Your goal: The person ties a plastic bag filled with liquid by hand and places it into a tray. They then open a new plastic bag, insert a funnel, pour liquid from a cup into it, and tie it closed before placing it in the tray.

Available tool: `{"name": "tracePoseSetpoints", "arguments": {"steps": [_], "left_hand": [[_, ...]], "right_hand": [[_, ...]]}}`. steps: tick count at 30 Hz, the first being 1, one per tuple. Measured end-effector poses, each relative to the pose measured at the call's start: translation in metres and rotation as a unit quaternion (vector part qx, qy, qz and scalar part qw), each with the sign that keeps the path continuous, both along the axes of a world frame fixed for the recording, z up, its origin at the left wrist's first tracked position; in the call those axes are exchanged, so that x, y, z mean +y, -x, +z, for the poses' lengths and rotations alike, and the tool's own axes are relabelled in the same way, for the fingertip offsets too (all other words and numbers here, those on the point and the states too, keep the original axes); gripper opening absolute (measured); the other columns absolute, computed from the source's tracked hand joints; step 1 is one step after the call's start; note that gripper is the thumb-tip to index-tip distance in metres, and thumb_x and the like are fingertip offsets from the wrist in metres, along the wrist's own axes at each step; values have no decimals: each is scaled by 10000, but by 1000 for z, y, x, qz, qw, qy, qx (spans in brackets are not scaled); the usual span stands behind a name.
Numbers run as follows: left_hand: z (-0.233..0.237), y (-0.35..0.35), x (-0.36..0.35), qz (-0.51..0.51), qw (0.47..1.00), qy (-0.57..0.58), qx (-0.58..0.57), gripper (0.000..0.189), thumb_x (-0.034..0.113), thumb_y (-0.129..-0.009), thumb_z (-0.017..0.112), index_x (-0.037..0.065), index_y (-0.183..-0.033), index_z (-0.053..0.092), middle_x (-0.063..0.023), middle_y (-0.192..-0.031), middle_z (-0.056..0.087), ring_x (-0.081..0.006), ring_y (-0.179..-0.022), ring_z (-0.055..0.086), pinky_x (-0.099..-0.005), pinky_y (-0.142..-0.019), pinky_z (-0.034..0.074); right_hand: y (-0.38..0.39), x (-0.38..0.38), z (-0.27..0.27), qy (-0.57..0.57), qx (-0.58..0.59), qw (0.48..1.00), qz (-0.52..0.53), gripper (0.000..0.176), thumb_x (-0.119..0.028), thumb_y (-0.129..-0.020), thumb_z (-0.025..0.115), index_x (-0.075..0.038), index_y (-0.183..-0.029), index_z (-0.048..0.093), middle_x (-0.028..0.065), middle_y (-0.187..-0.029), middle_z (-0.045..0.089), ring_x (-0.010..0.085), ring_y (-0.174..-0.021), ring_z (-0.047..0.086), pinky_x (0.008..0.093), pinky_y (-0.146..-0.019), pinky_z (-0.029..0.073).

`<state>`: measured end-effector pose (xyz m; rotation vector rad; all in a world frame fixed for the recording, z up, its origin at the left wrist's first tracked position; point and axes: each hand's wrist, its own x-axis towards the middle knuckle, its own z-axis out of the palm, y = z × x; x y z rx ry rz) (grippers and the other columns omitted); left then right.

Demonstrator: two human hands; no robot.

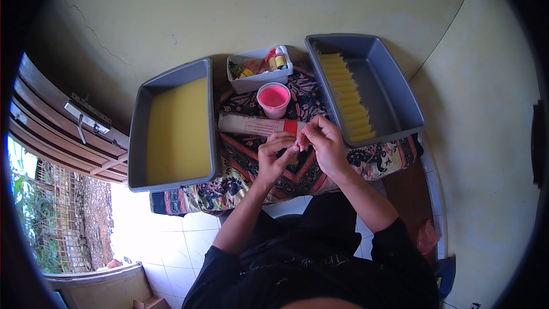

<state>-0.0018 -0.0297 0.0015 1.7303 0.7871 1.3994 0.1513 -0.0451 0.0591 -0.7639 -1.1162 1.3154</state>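
My left hand [275,155] and my right hand [326,147] meet over the near part of the cloth-covered table. Both are closed in a pinch, fingertips almost touching. Something small and pale seems to be between them, too small to make out. Just beyond the fingers lies a long clear plastic pack [251,125] with red print and a red band, its right end partly hidden by my hands. Behind the pack stands a white tub [273,111] with bright pink contents.
At left, a grey tray [215,137] holds a flat yellow layer. A second grey tray [389,88], at right, has a row of yellow rolled pieces [347,100] along its left side. A white bin [251,84] with small bottles stands at the back, near the wall.
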Motion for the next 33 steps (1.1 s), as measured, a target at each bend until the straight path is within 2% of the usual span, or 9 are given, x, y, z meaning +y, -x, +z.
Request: {"name": "tracePoseSetpoints", "arguments": {"steps": [11, 14, 18, 20, 24, 27, 29, 31, 33], "left_hand": [[-3, 2, -5, -31, 998, -48, 38, 153, 162, -790, 707, 63, -901, 743, -68, -851, 710, -219, -946, 592, -365, -892, 360], [0, 0, -5, -45, 996, -66, 30, 147, 155, -796, 701, 54, -895, 739, -72, -853, 709, -223, -927, 595, -361, -857, 387], [8, -3, -13, -25, 1000, -12, 3, 120, 90, -787, 703, 20, -882, 724, -83, -871, 684, -199, -871, 600, -325, -795, 432], [10, -6, -18, -26, 1000, 15, -3, 108, 62, -786, 702, 8, -878, 718, -87, -882, 669, -182, -850, 599, -306, -769, 450], [16, -11, -24, 8, 985, 106, -135, 80, 17, -838, 662, -41, -883, 693, -69, -888, 614, -120, -798, 578, -259, -717, 468], [26, -7, -23, 36, 966, 167, -196, 113, 38, -898, 608, -58, -906, 665, -48, -880, 596, -99, -760, 568, -240, -677, 463], [24, -3, -17, 46, 940, 197, -274, 132, 77, -931, 571, -27, -950, 649, -50, -946, 616, -91, -812, 541, -234, -752, 427], [28, -5, -13, 43, 934, 193, -297, 147, 103, -952, 545, -15, -983, 626, -58, -922, 630, -102, -797, 567, -253, -728, 464], [32, -6, -11, 51, 906, 245, -342, 166, 123, -937, 581, -25, -980, 642, -52, -930, 631, -81, -738, 578, -210, -656, 464]], "right_hand": [[-7, -7, 25, -43, -15, 998, -38, 150, -70, -951, 502, -35, -805, 490, 61, -702, 565, 92, -616, 513, 214, -541, 388], [-10, -9, 30, -38, -29, 999, -27, 141, -69, -948, 512, -29, -813, 502, 73, -727, 590, 85, -634, 530, 215, -559, 417], [-16, -6, 39, -54, -70, 996, 4, 124, -71, -935, 554, -12, -827, 539, 69, -747, 623, 54, -619, 537, 197, -559, 435], [-18, -5, 38, -69, -82, 993, 56, 85, -79, -924, 580, 2, -900, 567, 94, -824, 647, 70, -681, 582, 206, -612, 471], [-17, -6, 32, -60, -77, 994, 54, 139, -55, -908, 595, 24, -1017, 559, 122, -937, 643, 105, -784, 600, 248, -711, 503], [-17, -9, 21, -62, -144, 987, -13, 248, -59, -890, 626, 27, -1111, 554, 122, -1051, 617, 128, -872, 606, 269, -791, 507], [-25, -10, 7, -97, -255, 962, -17, 323, -94, -861, 676, 29, -1135, 559, 120, -1038, 640, 143, -906, 632, 269, -801, 516], [-32, -15, 3, -71, -225, 972, -7, 322, -91, -862, 673, 30, -1137, 557, 120, -1041, 637, 145, -935, 626, 268, -814, 514], [-39, -17, 0, -44, -196, 980, 3, 321, -89, -864, 671, 31, -1138, 555, 120, -1044, 633, 146, -963, 620, 268, -827, 512]]}}
